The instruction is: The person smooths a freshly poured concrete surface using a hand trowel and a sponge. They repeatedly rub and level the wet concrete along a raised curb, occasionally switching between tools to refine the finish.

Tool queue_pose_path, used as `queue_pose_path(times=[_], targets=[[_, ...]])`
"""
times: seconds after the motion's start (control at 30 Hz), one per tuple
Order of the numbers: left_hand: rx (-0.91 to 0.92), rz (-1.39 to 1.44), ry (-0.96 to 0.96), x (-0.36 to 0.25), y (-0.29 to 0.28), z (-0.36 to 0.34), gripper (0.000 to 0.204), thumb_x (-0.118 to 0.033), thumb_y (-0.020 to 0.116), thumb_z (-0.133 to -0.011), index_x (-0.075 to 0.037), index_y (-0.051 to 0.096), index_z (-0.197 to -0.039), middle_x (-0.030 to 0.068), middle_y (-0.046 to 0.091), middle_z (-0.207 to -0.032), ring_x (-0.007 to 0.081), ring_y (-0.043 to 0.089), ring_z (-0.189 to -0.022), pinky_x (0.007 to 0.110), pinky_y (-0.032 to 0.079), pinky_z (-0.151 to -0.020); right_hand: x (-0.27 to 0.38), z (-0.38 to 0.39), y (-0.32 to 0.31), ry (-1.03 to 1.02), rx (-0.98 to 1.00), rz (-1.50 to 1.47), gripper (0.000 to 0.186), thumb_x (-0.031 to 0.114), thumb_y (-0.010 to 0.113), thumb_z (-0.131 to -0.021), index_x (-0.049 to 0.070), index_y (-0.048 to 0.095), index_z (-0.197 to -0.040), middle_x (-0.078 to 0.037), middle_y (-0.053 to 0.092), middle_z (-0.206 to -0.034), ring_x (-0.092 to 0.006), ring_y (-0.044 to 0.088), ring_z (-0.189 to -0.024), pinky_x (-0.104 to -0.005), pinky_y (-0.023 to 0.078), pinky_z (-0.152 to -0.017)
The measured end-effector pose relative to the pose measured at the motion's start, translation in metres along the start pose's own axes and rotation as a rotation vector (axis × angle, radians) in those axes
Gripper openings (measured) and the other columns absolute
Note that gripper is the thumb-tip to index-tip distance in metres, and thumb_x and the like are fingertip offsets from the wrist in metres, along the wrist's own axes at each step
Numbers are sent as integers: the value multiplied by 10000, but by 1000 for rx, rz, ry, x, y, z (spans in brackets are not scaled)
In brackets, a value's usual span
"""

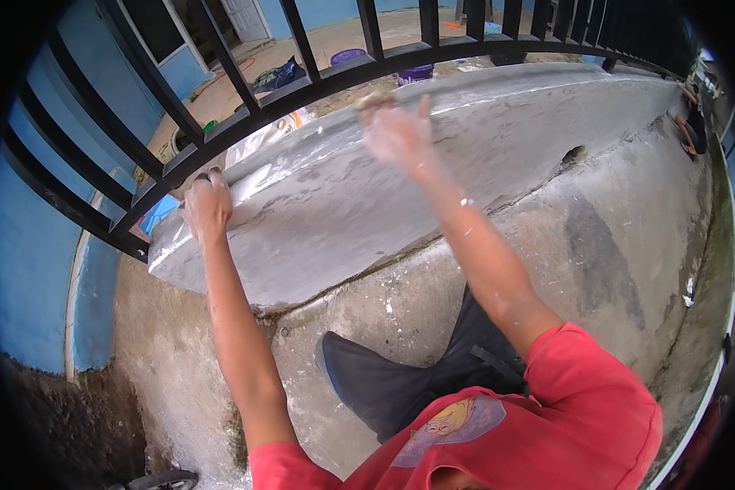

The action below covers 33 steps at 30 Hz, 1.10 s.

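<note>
Right hand [398, 137], blurred, half-curled, holds a yellowish pad [375, 102] at the low wall [343, 208]'s top edge; left hand [207, 202] curls near the wall's left end, hold unclear. Surface rubbing seems underway; the next stroke likely calls for even pressure.

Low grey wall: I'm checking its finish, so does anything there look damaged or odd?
A dark, ragged hole breaks the low grey wall near its foot, interrupting the solid face. White smears also streak its upper edge unevenly near the left hand.
</note>
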<state>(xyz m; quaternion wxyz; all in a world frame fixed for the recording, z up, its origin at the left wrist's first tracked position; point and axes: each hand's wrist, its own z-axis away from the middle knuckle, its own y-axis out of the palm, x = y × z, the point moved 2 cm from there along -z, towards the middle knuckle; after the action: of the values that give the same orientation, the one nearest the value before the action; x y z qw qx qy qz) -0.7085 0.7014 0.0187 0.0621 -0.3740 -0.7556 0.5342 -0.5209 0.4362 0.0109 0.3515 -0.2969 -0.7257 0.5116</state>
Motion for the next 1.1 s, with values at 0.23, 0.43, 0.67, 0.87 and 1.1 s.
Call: queue_pose_path(times=[0.23, 0.43, 0.67, 0.87, 1.1], targets=[[24, -6, -7, 26, 11, -13, 655, -484, 361, -1041, 16, 735, -1239, 339, 665, -1301, 519, 586, -1280, 567, 374, -1142, 69, 45, 48, -410, -244, -172, 525, 349, 263, -1135, 183, 600, -1501, -15, 551, -1586, -184, 402, -1543, -704, -40, -1281], [-11, 86, -57, 7, 11, -7, 568, -469, 404, -1028, -93, 754, -1271, 308, 675, -1310, 504, 603, -1266, 561, 389, -1129, -171, -5, 2, 200, -522, -90, 537, 399, 295, -1138, 142, 671, -1422, -43, 628, -1507, -204, 408, -1540, -686, -12, -1285], [25, 106, 48, 10, 15, -12, 619, -498, 382, -1038, -56, 739, -1284, 343, 668, -1289, 523, 595, -1264, 568, 402, -1113, 31, 53, 72, -415, -568, -44, 499, 380, 336, -1129, 165, 699, -1395, -40, 650, -1482, -191, 471, -1497, -685, -9, -1287], [-21, 37, 21, 21, 15, -12, 638, -496, 370, -1041, -20, 745, -1239, 360, 670, -1255, 545, 592, -1245, 567, 433, -1076, -205, 5, 22, 45, -603, -53, 502, 419, 310, -1143, 227, 654, -1454, -45, 615, -1521, -210, 494, -1480, -677, -28, -1280], [-48, -40, -3, 15, 16, -11, 632, -476, 381, -1033, 13, 741, -1210, 368, 668, -1246, 548, 593, -1239, 571, 433, -1073, -146, 17, 36, 9, -603, -63, 519, 423, 346, -1132, 144, 694, -1398, -19, 591, -1551, -188, 419, -1529, -701, -16, -1273]])
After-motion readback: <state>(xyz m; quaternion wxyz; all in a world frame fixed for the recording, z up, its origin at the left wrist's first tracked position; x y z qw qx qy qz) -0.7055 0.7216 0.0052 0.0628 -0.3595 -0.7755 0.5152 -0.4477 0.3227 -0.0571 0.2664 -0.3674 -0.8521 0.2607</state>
